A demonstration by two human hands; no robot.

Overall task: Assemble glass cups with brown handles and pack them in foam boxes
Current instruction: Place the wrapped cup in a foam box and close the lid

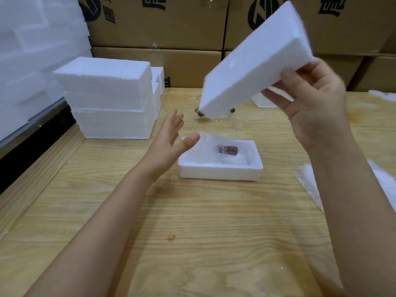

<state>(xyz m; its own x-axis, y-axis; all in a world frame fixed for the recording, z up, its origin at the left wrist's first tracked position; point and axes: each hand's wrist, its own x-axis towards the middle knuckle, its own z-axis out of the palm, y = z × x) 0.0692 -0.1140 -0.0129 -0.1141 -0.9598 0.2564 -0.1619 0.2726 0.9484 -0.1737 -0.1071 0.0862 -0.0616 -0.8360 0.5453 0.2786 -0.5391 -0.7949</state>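
Head view: right grip [308, 103] holds foam lid [255, 61] above foam box [220, 170]; left grip [171, 136] wide.

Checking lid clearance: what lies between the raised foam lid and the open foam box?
Head view: only clear glass cups behind, between foam lid and foam box.

Premises: a packing station in a warehouse or stockroom. Evidence: a wall of brown corrugated cartons [162, 24] with black printed logos, stacked in rows directly behind a plain plywood worktop [192, 221]. A stack of white foam boxes [111, 99] stands at the worktop's left rear, with further foam blocks [32, 50] piled high along the left edge. Clear glass cups [191, 113] stand unboxed mid-worktop. Foam crumbs scattered across the surface.
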